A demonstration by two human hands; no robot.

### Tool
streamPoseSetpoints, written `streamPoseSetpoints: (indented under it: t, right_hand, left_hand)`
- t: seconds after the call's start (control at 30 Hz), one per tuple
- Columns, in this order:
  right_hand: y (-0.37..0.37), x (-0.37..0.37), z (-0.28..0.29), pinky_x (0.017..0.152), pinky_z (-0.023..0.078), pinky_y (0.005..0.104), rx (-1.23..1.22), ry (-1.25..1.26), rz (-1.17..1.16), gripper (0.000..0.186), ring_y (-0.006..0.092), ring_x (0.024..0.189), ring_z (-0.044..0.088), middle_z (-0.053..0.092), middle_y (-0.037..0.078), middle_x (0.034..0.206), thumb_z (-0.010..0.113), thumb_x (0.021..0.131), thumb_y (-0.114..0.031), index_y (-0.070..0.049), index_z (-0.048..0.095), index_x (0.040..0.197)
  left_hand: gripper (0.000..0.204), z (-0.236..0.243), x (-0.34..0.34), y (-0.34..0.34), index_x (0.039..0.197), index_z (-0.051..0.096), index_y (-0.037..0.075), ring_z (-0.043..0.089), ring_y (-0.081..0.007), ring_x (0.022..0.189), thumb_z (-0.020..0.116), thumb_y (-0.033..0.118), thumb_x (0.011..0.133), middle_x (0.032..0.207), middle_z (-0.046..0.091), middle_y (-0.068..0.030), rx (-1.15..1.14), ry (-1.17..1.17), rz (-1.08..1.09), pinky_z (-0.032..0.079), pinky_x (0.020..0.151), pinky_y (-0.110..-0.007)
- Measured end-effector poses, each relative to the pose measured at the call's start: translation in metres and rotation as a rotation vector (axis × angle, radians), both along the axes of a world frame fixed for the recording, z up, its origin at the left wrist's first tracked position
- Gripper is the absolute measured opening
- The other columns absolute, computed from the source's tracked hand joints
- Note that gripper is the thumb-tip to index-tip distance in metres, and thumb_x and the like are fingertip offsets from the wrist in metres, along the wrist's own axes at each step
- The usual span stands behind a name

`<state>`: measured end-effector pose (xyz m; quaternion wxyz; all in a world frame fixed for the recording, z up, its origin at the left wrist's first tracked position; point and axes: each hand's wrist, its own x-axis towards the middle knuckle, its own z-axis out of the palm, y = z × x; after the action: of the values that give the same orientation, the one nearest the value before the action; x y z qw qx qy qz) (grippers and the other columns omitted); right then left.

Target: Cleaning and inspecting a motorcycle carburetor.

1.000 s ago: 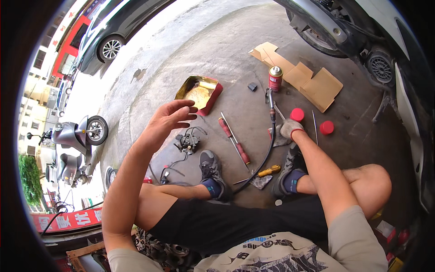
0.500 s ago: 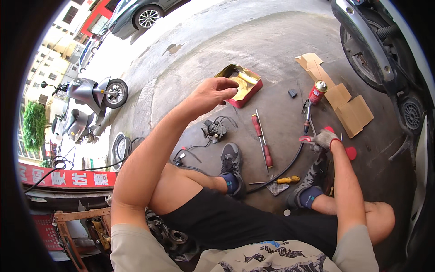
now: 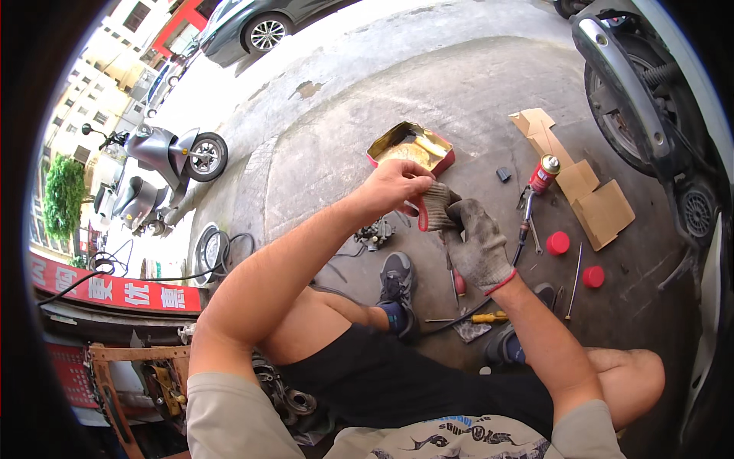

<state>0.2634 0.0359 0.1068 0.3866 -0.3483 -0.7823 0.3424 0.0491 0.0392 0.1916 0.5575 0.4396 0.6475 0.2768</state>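
Note:
My bare left hand (image 3: 397, 186) pinches the red-edged cuff of an empty grey knit work glove (image 3: 437, 206). On the glove's other end, the fingers of my right hand (image 3: 482, 249) are closed; that hand wears a matching grey glove, dirty on the back. Both hands are raised in front of me, just nearer than a red tin with a gold inside (image 3: 446, 162). Partly hidden below my left forearm is a carburetor (image 3: 373, 236). A red-handled screwdriver (image 3: 459, 283) shows in part beneath my right hand.
A red gas can (image 3: 544, 176) with a torch and hose stands right, near flattened cardboard (image 3: 585, 195) and two red caps (image 3: 558, 243). A yellow-handled screwdriver (image 3: 489, 317) lies between my feet. A motorbike wheel (image 3: 623, 107) is far right; a grey scooter (image 3: 164, 157) stands left.
My right hand has come up and left from beside the torch, bringing the loose glove. My left hand has moved right and down and now grips its cuff.

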Motion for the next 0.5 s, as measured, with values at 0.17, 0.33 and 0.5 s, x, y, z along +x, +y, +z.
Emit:
streamPoseSetpoints:
  t: [0.17, 0.33, 0.5]
  right_hand:
    - [-0.001, 0.001, 0.001, 0.09, 0.053, 0.0468, -0.212, 0.064, 0.135, 0.023, 0.0368, 0.104, 0.066, 0.068, 0.016, 0.107, 0.07, 0.088, -0.009, -0.005, 0.062, 0.109]
    - [0.005, -0.008, 0.016, 0.077, 0.057, 0.0351, -0.781, 0.313, 0.093, 0.032, 0.018, 0.087, 0.072, 0.071, 0.013, 0.103, 0.073, 0.096, -0.026, 0.0, 0.061, 0.109]
    - [0.016, -0.006, 0.014, 0.07, 0.057, 0.0309, -0.801, 0.27, 0.003, 0.035, 0.0134, 0.078, 0.07, 0.071, 0.008, 0.089, 0.072, 0.097, -0.03, 0.002, 0.062, 0.108]
  left_hand:
    - [0.025, -0.006, 0.003, -0.002, 0.115, 0.069, 0.004, 0.067, -0.0078, 0.083, 0.067, 0.025, 0.101, 0.097, 0.07, -0.0013, 0.081, 0.162, -0.048, 0.057, 0.068, -0.026]
    - [0.029, -0.005, 0.023, -0.003, 0.124, 0.07, 0.004, 0.065, -0.0061, 0.083, 0.065, 0.024, 0.103, 0.102, 0.072, -0.0001, 0.025, -0.009, -0.021, 0.055, 0.069, -0.025]
    - [0.029, -0.014, 0.033, 0.001, 0.129, 0.069, 0.004, 0.066, -0.0066, 0.086, 0.062, 0.013, 0.102, 0.104, 0.073, -0.0004, 0.124, 0.006, -0.103, 0.055, 0.076, -0.025]
